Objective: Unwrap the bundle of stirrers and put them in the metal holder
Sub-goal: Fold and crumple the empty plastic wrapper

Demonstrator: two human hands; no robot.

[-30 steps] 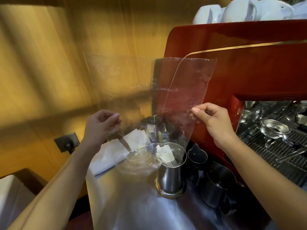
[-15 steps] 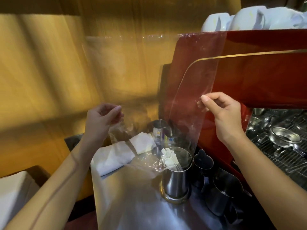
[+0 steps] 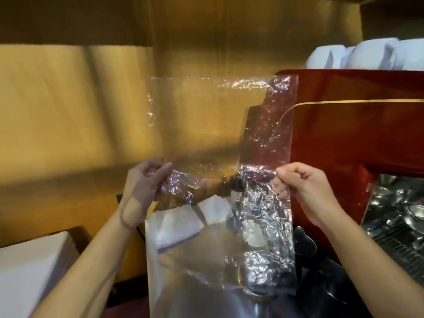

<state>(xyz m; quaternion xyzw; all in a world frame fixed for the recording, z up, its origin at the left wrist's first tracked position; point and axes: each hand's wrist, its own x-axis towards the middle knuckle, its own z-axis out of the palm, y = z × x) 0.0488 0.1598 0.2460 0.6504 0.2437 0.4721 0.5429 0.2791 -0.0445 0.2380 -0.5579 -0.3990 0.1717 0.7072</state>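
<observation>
With left hand [image 3: 143,180] and right hand [image 3: 305,187] each pinching the crinkled clear plastic wrapper [image 3: 218,125], its dangling lower flap could snag and tip the metal holder [image 3: 257,285] beneath.

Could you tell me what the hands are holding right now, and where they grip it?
Both hold the clear plastic wrap: the left hand pinches its left side, the right hand its right side, stretching it above the counter.

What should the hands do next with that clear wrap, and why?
Probably crumple it and set it aside. Both the left hand and right hand pinch the clear wrap, which looks empty and hangs over the metal holder.
</observation>
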